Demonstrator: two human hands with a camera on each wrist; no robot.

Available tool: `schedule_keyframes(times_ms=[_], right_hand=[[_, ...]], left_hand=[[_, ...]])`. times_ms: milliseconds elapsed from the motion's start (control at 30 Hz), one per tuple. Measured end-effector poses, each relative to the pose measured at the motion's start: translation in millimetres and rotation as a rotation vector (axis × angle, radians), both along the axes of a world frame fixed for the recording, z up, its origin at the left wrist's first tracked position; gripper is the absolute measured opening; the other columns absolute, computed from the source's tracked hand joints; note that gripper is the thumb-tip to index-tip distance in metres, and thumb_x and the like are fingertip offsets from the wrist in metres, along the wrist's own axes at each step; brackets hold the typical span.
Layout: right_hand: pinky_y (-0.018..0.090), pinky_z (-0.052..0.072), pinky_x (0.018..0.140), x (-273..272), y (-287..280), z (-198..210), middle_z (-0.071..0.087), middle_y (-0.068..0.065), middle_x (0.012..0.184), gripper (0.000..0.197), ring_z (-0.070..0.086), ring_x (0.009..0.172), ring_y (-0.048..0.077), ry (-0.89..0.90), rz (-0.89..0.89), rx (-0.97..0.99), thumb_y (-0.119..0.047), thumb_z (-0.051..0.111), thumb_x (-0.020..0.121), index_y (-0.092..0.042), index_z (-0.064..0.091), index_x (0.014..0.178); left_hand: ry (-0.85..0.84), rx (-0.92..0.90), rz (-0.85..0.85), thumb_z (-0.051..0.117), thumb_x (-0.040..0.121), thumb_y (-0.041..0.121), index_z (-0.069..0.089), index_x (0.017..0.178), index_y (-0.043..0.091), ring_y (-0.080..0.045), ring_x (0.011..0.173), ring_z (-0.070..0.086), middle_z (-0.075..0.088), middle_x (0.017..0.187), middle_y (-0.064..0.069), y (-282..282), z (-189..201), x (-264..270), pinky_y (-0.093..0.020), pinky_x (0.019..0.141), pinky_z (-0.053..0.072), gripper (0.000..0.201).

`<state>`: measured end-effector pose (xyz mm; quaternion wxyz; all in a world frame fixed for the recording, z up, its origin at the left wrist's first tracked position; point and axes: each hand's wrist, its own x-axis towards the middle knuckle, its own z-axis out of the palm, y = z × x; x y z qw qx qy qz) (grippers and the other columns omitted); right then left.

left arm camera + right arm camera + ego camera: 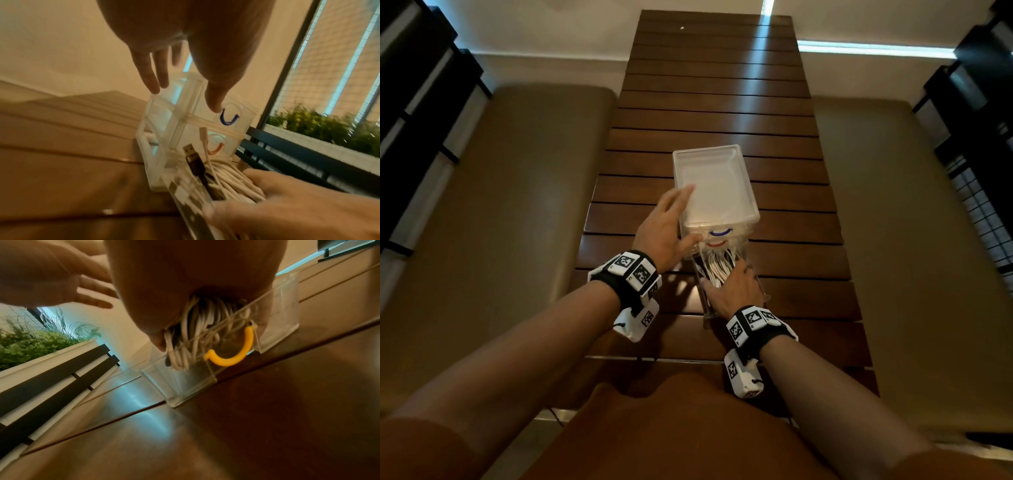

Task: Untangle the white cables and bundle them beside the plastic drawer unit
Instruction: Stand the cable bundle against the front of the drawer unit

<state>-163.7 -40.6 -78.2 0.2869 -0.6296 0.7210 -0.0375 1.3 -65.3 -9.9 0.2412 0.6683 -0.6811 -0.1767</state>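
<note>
A clear plastic drawer unit (pixel 715 185) stands on the slatted wooden table (pixel 722 113). Its top drawers carry a blue handle (pixel 229 119) and a red one (pixel 216 148). The bottom drawer (pixel 283 293), with a yellow handle (pixel 232 352), is pulled out toward me. A tangle of white cables (pixel 717 265) lies in it, along with a black USB plug (pixel 192 154). My right hand (pixel 732 287) reaches into the drawer, and its fingers curl round the white cables (pixel 197 318). My left hand (pixel 667 226) is open, with straight fingers against the unit's left top edge and the thumb on its front.
Tan cushioned benches (pixel 517 205) run along both long sides of the table. Dark slatted railings (pixel 51 386) and a planter of green plants (pixel 30 344) lie beyond. Bare tabletop stretches left of the unit (pixel 61 146) and past it.
</note>
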Motion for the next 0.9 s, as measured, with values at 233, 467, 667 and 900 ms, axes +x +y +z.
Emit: schedule_keyframes(times_ms=[233,467,667,900], right_hand=[[0.044,0.046,0.093,-5.6,6.8,-4.8,0.041,0.014,0.126,0.084,0.049,0.113,0.032,-0.008,0.091,-0.122,-0.069,0.051,0.078,-0.012,0.029,0.135],[0.039,0.038,0.092,-12.0,6.3,-2.2,0.045,0.014,0.122,0.07,0.043,0.109,0.027,0.123,0.253,-0.251,-0.058,0.031,0.092,-0.005,0.032,0.138],[0.054,0.022,0.112,-39.1,-12.6,0.1,0.018,0.016,0.153,0.057,0.016,0.142,0.036,0.101,0.276,-0.079,-0.053,0.024,0.097,-0.019,0.039,0.14],[0.036,0.042,0.079,-38.1,-6.1,-11.4,0.054,0.015,0.116,0.042,0.055,0.099,0.032,-0.099,0.159,-0.117,-0.037,0.027,0.101,-0.025,0.031,0.141]], left_hand=[[0.468,0.668,0.416,0.076,0.075,0.046,0.062,0.095,0.009,-0.017,0.076,0.066,0.068,0.097,-0.008,28.6,-41.4,-15.9,-0.032,0.065,0.058,0.044],[0.599,0.661,0.42,0.078,0.073,0.048,0.071,0.094,0.016,-0.009,0.064,0.065,0.069,0.075,0.002,18.8,-57.8,-36.5,-0.017,0.048,0.048,0.039],[0.52,0.536,0.419,0.071,0.082,0.041,0.067,0.112,0.019,-0.013,0.076,0.062,0.071,0.104,-0.002,21.4,-62.2,-46.5,-0.021,0.058,0.048,0.037],[0.461,0.539,0.438,0.062,0.087,0.046,0.061,0.11,0.02,-0.021,0.091,0.065,0.066,0.103,0.0,21.6,-64.4,-50.3,-0.037,0.084,0.055,0.035]])
